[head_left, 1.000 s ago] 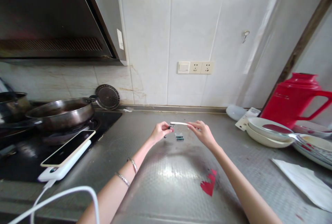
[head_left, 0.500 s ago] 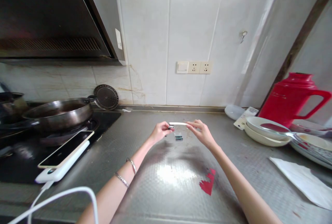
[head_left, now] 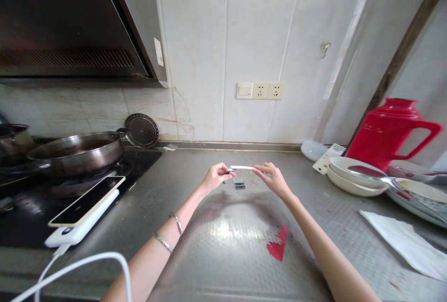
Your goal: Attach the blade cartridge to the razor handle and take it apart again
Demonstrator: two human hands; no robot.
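Note:
Over the middle of the steel counter (head_left: pixel 195 218), my left hand (head_left: pixel 213 178) is closed, its fingertips pinching a small black-and-silver piece (head_left: pixel 229 171) too small to name surely. My right hand (head_left: pixel 271 178) pinches one end of a thin white strip (head_left: pixel 242 168), held level. Its far end reaches close to the left fingertips; whether it touches the dark piece I cannot tell. Just below and between the hands lie small dark-green batteries (head_left: pixel 240 185), side by side on the counter. Nearer to me is a torn red scrap (head_left: pixel 278 244).
At the left a phone (head_left: pixel 87 202) rests on a white power bank (head_left: pixel 82 223) with a cable, beside a steel pan (head_left: pixel 80 155) on the cooktop. Stacked bowls (head_left: pixel 356 185), a red thermos (head_left: pixel 387 134) and a white paper sheet (head_left: pixel 405 241) are at the right.
The white strip has shifted slightly right, away from the left fingertips, with my right hand. The left hand stays nearly in place. The whole view has moved a little.

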